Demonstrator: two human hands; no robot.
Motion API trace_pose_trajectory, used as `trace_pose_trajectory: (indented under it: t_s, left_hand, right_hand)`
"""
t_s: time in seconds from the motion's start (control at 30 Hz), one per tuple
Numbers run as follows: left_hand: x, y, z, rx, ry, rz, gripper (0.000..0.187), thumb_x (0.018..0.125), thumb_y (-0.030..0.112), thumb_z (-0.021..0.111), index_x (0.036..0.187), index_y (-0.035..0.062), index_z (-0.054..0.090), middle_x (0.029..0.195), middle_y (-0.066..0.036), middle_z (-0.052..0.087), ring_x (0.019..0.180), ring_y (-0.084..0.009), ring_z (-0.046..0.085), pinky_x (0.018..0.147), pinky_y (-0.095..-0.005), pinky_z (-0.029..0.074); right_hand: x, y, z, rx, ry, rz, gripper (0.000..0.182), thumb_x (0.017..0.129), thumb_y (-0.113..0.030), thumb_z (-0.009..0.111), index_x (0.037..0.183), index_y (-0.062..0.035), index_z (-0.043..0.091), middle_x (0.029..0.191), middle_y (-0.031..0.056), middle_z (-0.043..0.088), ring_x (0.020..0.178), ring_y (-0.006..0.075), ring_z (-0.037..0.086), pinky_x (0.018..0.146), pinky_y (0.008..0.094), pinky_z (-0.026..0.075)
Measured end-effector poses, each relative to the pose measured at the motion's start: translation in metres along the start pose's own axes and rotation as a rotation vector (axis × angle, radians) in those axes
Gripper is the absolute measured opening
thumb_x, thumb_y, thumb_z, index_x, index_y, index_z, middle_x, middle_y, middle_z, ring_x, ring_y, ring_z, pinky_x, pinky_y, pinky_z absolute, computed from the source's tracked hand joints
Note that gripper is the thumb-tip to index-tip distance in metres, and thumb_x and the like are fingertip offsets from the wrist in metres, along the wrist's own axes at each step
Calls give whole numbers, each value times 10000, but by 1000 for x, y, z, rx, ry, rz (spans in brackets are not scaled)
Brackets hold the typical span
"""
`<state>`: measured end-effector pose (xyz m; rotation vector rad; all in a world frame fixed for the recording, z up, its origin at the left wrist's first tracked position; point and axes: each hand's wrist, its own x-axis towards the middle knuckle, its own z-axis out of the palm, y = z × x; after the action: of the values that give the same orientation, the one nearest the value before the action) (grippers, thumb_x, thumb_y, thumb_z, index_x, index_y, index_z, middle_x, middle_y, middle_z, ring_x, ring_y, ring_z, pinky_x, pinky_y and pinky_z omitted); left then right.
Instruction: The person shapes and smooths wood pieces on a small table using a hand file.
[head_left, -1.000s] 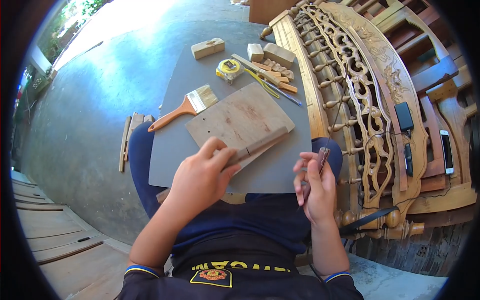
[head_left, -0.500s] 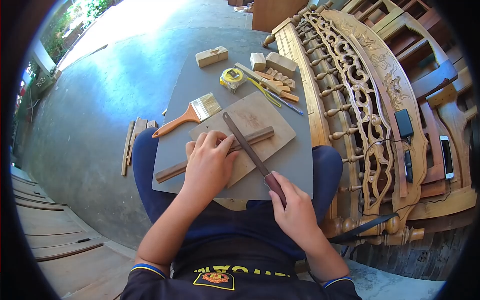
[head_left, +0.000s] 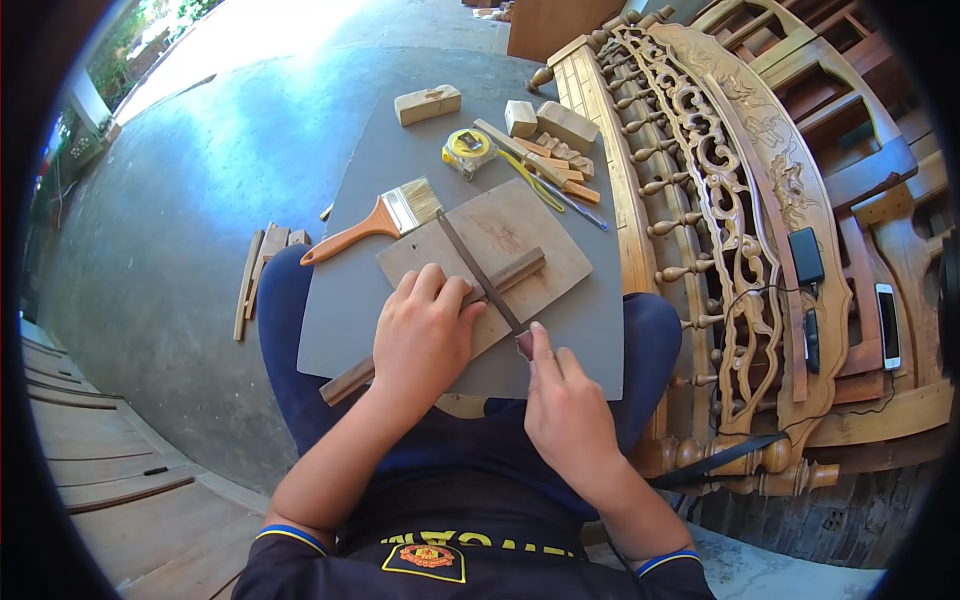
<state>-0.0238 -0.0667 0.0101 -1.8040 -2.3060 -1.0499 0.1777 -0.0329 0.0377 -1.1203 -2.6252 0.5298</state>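
Note:
My left hand (head_left: 425,330) is closed around a dark wooden strip (head_left: 518,269), pressing it onto a square wooden board (head_left: 558,235). The strip lies at a slant, its lower end sticking out left of my wrist. In my right hand (head_left: 572,410) is the handle of a flat metal file (head_left: 468,252), with the index finger stretched along it. Narrow edge up, the blade crosses over the strip just right of my left fingers. Its tip points to the board's upper left edge. My right palm hides most of the handle.
A grey panel (head_left: 340,325) rests across my lap under the board. On it are a paintbrush (head_left: 375,228), a tape measure (head_left: 467,150), wood blocks (head_left: 427,104), thin sticks and a pen (head_left: 585,210). Carved furniture (head_left: 700,160) with a phone (head_left: 888,325) stands to the right.
The file has turned from its flat face onto its edge, and my right hand has moved slightly forward and left, index finger now extended. The strip's lower end has shifted a little down and right.

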Motion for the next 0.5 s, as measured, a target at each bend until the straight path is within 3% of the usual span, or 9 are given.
trace_pose_trajectory:
  t_s: [0.37, 0.5]
  left_hand:
    - [-1, -5, 5, 61, -24, -10, 229, 929, 244, 810, 1018, 59, 708, 1015, -95, 635, 987, -300, 656, 868, -422, 562]
    - [-1, -5, 4, 38, -49, 2, 229, 905, 224, 832, 1026, 64, 722, 1009, -89, 643, 993, -307, 666, 866, -435, 564]
  right_hand:
    - [-42, 28, -28, 96, -32, -100, 479, 1052, -61, 660, 1523, -1, 600, 983, 215, 731, 815, 440, 737, 717, 508, 604]
    - [-9, 29, -10, 107, 22, -167, 467, 1054, -63, 656, 1513, 3, 603, 986, 211, 741, 833, 452, 734, 739, 525, 598]
